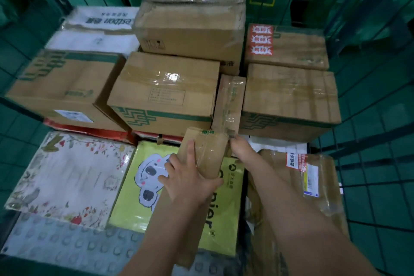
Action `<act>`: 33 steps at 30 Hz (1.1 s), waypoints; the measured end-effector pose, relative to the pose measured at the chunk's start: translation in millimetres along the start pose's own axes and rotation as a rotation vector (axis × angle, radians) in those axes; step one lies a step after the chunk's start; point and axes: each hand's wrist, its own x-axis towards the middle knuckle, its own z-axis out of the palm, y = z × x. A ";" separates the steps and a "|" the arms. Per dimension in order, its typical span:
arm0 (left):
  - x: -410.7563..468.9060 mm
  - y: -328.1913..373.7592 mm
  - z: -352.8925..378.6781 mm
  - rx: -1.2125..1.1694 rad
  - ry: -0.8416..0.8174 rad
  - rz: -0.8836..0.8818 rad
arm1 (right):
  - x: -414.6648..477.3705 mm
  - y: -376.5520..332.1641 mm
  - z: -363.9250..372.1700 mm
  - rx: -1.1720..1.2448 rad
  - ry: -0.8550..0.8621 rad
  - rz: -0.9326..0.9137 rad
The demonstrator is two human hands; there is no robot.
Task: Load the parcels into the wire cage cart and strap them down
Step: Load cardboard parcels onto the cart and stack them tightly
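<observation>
Wire cage cart (367,141) held many stacked boxes (163,94), no strap seen; left hand (190,177) curled round long taped parcel (208,150) over yellow box (132,199), right hand (242,148) at its far end, grip unclear.

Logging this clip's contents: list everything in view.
boxes: six, brown, stacked at the back
white box: one, white, back left
floral box: one, cream, front left
cartoon box: one, yellow-green, front middle
wrapped parcel: one, brown, front right
bubble-wrap parcel: one, grey, nearest left
small parcel: one, brown, held over the cartoon box
cart: one, green wire, around everything
left hand: grips the small parcel
right hand: at its right edge, fingers hidden
</observation>
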 end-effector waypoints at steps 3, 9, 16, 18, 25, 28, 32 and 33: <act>-1.8 9.6 -19.9 0.029 0.017 0.064 | -1.3 -17.7 -19.3 0.171 0.040 0.019; -26.8 40.3 -46.3 0.253 0.052 0.218 | -44.2 -33.9 -74.0 0.263 -0.176 0.064; -13.5 85.7 -69.5 0.397 0.113 0.475 | -36.8 -13.6 -93.1 0.581 0.119 0.057; -5.7 105.9 -67.1 0.372 0.103 0.559 | -33.1 -6.9 -116.9 0.607 0.233 0.038; 8.8 170.9 -45.7 0.399 0.132 0.817 | -61.8 13.0 -194.5 -0.063 0.663 -0.402; 15.6 197.2 -34.7 0.417 0.109 0.904 | -76.0 13.3 -216.4 -0.650 0.373 -0.497; 23.4 222.0 -25.1 0.453 0.085 1.031 | -70.8 24.3 -230.1 -1.027 0.238 -0.422; 23.4 227.1 -22.9 0.499 0.109 1.089 | -68.7 27.7 -232.7 -1.050 0.218 -0.407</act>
